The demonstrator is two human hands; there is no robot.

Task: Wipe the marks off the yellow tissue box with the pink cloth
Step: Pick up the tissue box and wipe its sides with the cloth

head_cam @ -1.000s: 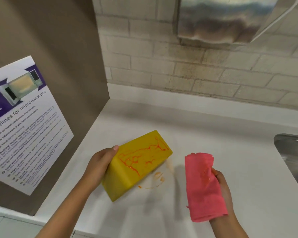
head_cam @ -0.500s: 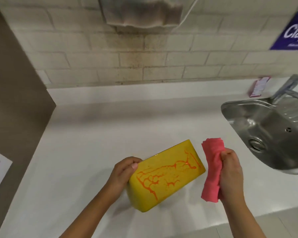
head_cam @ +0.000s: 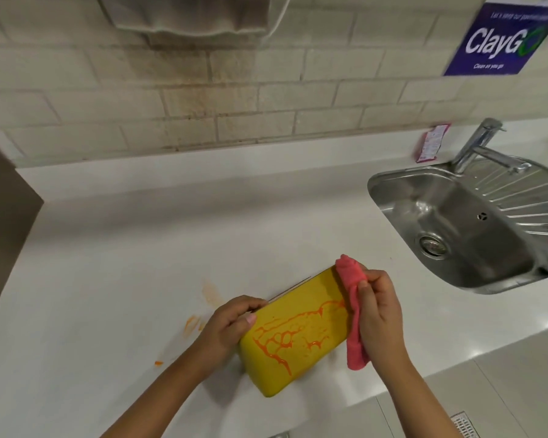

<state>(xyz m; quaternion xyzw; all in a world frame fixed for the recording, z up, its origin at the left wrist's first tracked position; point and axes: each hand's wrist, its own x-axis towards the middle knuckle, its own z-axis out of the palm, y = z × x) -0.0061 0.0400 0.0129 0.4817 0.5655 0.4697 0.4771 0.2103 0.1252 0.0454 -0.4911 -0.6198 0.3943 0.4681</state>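
The yellow tissue box is tilted up off the white counter, its broad face streaked with orange marks. My left hand grips its left end, thumb on the face. My right hand holds the folded pink cloth and presses it against the right end of the box, over the edge of the orange marks. The cloth hangs down past the box's lower edge.
Orange smears lie on the white counter left of the box. A steel sink with a tap sits at the right. A tiled wall runs behind. The counter's front edge is close below the box.
My right hand has brought the pink cloth left onto the right end of the box. The box has stayed tilted in my left hand while the view has swung right, away from the microwave poster.
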